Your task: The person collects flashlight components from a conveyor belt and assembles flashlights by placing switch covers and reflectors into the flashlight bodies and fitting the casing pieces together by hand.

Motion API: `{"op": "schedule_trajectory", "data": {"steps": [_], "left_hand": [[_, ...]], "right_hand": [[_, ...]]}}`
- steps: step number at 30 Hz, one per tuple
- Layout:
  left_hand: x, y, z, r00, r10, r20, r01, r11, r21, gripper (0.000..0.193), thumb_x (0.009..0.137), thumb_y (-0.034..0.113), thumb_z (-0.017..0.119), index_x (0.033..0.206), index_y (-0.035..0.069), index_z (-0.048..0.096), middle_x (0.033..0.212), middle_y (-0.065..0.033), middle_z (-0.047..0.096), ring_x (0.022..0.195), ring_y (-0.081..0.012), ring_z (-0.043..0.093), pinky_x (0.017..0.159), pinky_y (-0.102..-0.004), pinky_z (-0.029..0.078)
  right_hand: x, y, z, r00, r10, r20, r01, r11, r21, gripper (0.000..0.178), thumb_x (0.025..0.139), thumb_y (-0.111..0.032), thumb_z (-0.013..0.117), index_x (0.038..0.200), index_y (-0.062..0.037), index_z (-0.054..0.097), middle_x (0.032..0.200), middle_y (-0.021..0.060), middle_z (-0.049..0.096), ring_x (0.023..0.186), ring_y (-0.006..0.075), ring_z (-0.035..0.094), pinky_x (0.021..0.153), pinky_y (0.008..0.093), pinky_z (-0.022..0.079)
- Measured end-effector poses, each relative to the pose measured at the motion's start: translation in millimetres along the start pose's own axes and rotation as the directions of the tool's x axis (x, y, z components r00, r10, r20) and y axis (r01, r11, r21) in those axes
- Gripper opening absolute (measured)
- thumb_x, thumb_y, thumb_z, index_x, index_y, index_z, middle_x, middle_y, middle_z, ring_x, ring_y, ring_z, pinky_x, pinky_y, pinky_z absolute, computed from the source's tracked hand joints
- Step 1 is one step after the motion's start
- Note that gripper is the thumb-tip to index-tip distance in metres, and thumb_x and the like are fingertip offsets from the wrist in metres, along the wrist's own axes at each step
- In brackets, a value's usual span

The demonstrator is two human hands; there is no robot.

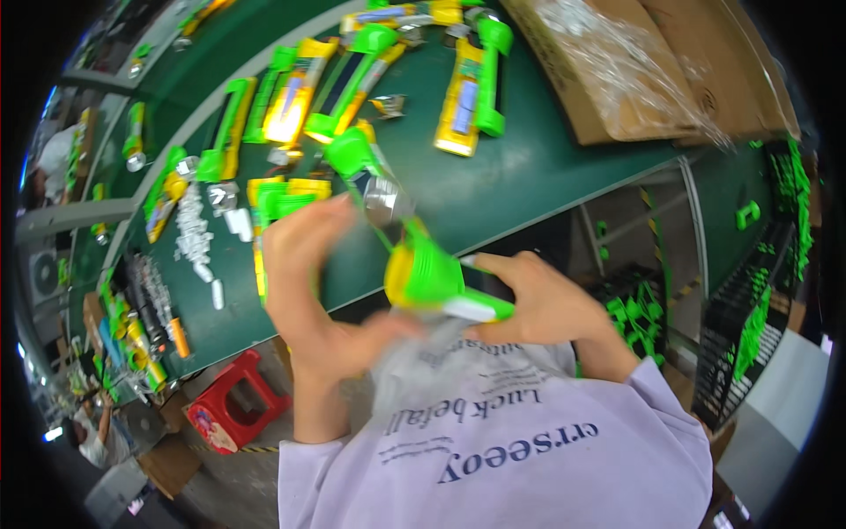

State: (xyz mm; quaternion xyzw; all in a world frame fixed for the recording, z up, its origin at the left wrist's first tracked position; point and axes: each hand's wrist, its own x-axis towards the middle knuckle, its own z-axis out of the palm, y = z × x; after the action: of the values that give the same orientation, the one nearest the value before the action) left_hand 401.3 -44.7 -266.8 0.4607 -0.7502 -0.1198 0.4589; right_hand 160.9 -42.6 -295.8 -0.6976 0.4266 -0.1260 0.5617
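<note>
My right hand grips a bright green ribbed housing with a yellow inner rim and a white part along its side, held in front of my chest. Beside it my left hand is blurred, its thumb and fingers spread apart with nothing visible between them. Just beyond the ribbed housing is a silvery, shiny round part. A green end piece lies past that, close to my left fingertips. Blur hides whether these pieces are joined.
On the green table lie several green and yellow lamp-like units, white cylinders and an orange-handled tool. A cardboard box with clear plastic stands at far right. Below are a red stool and black crates of green parts.
</note>
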Motion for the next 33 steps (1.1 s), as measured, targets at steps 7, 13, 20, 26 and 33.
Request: {"op": "schedule_trajectory", "data": {"steps": [7,13,20,26,33], "left_hand": [[9,-5,-25,0.743,-0.172,0.647,0.214,0.977,0.013,0.059,0.074,0.018,0.077,0.126,0.004,0.054,0.109,-0.0177,0.063,0.101,-0.0370,0.060,0.085,-0.0419,0.049],[24,-103,-89,0.801,-0.595,-0.071,0.599,0.793,0.111,0.052,0.083,0.028,0.073,0.121,-0.002,0.055,0.114,-0.0159,0.063,0.084,-0.0196,0.065,0.064,-0.0332,0.052],[75,-242,-158,0.554,-0.745,-0.373,0.762,0.634,-0.134,0.058,0.085,0.036,0.071,0.123,-0.004,0.053,0.093,-0.0098,0.063,0.062,-0.0122,0.060,0.042,-0.0250,0.042],[149,-372,-164,0.617,-0.640,-0.457,0.769,0.368,0.523,0.073,0.080,0.059,0.061,0.119,-0.003,0.059,0.113,-0.0264,0.063,0.101,-0.0355,0.065,0.086,-0.0423,0.050],[217,-454,-144,0.441,-0.802,-0.403,0.725,0.053,0.687,0.075,0.082,0.060,0.057,0.131,0.004,0.050,0.131,-0.0160,0.057,0.124,-0.0341,0.052,0.099,-0.0575,0.035]], "right_hand": [[40,-52,-23,0.899,-0.435,-0.050,0.317,0.725,-0.611,0.056,0.063,-0.020,0.078,0.114,-0.0041,0.059,0.097,0.0187,0.064,0.089,0.0364,0.063,0.080,0.0434,0.050],[35,0,-14,0.511,-0.483,-0.711,0.258,0.875,-0.410,0.035,0.072,-0.001,0.070,0.105,-0.0009,0.059,0.102,0.0158,0.062,0.087,0.0300,0.061,0.077,0.0363,0.050],[60,81,19,0.412,-0.400,-0.819,0.108,0.913,-0.392,0.018,0.072,0.003,0.065,0.088,-0.0012,0.058,0.087,0.0136,0.061,0.074,0.0286,0.058,0.064,0.0354,0.047],[79,85,24,0.331,-0.617,-0.714,0.040,0.766,-0.642,0.014,0.062,-0.002,0.056,0.076,-0.0044,0.056,0.073,0.0106,0.057,0.064,0.0298,0.053,0.057,0.0375,0.041],[78,84,23,0.323,-0.622,-0.713,0.028,0.760,-0.650,0.017,0.058,-0.004,0.053,0.075,-0.0046,0.054,0.072,0.0116,0.054,0.062,0.0299,0.050,0.056,0.0382,0.039]]}}
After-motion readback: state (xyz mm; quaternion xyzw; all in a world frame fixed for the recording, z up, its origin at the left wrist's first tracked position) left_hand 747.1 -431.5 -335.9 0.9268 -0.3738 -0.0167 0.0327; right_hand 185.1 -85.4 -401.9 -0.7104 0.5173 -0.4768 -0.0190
